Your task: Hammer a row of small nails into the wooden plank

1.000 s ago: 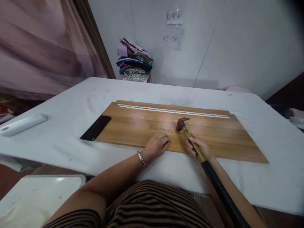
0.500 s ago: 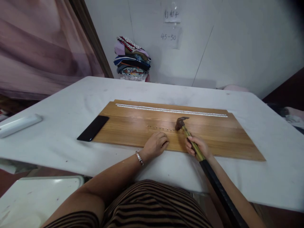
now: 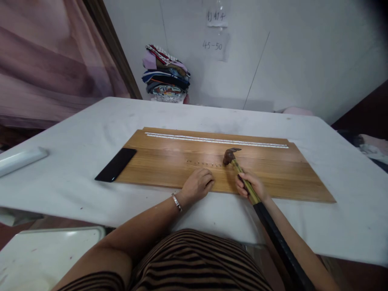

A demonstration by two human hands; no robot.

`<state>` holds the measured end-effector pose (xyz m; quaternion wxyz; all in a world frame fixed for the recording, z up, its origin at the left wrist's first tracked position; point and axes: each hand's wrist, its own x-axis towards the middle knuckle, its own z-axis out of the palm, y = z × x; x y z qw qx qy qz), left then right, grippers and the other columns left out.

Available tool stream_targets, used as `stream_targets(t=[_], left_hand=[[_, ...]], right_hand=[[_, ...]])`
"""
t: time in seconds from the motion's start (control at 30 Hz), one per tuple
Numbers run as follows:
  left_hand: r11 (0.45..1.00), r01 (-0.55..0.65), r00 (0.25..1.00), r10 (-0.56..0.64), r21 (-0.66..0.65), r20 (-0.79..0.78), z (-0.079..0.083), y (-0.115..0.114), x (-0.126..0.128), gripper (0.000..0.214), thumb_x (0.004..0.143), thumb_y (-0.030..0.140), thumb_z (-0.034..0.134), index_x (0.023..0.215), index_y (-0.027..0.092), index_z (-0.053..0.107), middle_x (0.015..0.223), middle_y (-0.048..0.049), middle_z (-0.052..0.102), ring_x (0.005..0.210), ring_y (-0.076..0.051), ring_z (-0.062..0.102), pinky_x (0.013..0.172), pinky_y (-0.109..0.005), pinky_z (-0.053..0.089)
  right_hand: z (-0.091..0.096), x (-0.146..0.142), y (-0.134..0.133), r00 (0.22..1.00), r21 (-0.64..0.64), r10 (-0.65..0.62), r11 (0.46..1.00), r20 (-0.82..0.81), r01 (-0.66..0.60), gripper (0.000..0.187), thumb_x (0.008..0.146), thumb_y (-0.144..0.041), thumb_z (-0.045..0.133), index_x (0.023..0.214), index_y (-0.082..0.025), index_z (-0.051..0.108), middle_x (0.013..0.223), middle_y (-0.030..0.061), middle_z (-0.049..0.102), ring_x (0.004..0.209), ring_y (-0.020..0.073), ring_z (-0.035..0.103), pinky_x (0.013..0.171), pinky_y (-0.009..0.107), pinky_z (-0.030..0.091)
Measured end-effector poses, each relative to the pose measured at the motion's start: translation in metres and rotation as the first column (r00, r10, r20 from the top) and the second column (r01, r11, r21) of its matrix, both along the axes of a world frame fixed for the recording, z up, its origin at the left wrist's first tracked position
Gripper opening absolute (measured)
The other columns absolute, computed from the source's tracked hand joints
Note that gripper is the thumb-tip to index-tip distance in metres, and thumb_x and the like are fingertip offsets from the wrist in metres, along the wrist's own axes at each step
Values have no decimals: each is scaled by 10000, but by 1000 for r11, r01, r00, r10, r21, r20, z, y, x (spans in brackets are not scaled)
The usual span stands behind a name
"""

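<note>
A long wooden board (image 3: 281, 173) lies on the white table (image 3: 75, 161). My right hand (image 3: 253, 186) is closed round the yellow part of a hammer handle (image 3: 247, 186). The rusty hammer head (image 3: 229, 155) rests on the board at the right end of a short row of small nails (image 3: 201, 163). My left hand (image 3: 198, 185) lies on the board's near edge just below those nails, its fingers curled; what they hold, if anything, is hidden. A white strip (image 3: 218, 140) runs along the board's far side.
A black phone (image 3: 115, 164) lies at the board's left end. A white tube-like object (image 3: 18, 160) sits at the table's left edge. Folded clothes (image 3: 165, 74) are stacked by the wall behind. A white stool or tray (image 3: 45, 250) stands below left.
Both hands and the hammer keep their places on the board. Only the camera view has drifted a little, shifting everything slightly left.
</note>
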<state>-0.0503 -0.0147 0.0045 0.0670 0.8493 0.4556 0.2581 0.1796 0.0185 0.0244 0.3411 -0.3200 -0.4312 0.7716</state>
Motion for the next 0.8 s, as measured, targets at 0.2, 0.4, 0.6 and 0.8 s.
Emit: stream_targets(t=[0.2, 0.4, 0.6, 0.8], left_hand=[[1000, -2, 1000, 2, -10, 5, 0, 0, 0, 162, 928, 211, 487, 854, 164, 623, 860, -62, 623, 836, -179, 559, 798, -325, 461], [1000, 6, 1000, -6, -1, 18, -3, 0, -1, 159, 930, 219, 485, 866, 170, 622, 873, -63, 622, 855, -185, 559, 806, -336, 464], [1000, -1, 1000, 1, -4, 20, -3, 0, -1, 158, 927, 219, 490, 858, 169, 622, 871, -61, 620, 841, -178, 559, 796, -327, 462], [1000, 0, 1000, 0, -5, 20, -2, 0, -1, 156, 925, 216, 494, 852, 168, 623, 858, -59, 625, 838, -178, 563, 801, -328, 463]], right_hand=[[1, -1, -1, 1000, -7, -16, 1000, 3, 16, 309, 785, -392, 605, 978, -226, 431, 528, -103, 492, 292, 66, 376, 287, 181, 267], [4, -1, -2, 1000, 1, -19, 1000, -6, 19, 325, 791, -390, 599, 1028, -227, 448, 533, -102, 487, 296, 64, 371, 295, 181, 268], [0, -1, -1, 1000, 7, -7, 1000, 6, 7, 266, 784, -406, 605, 858, -225, 425, 528, -90, 496, 295, 60, 383, 288, 178, 257], [2, -1, -2, 1000, 4, -24, 1000, 9, 24, 269, 785, -390, 605, 900, -228, 423, 528, -98, 499, 292, 63, 384, 285, 176, 265]])
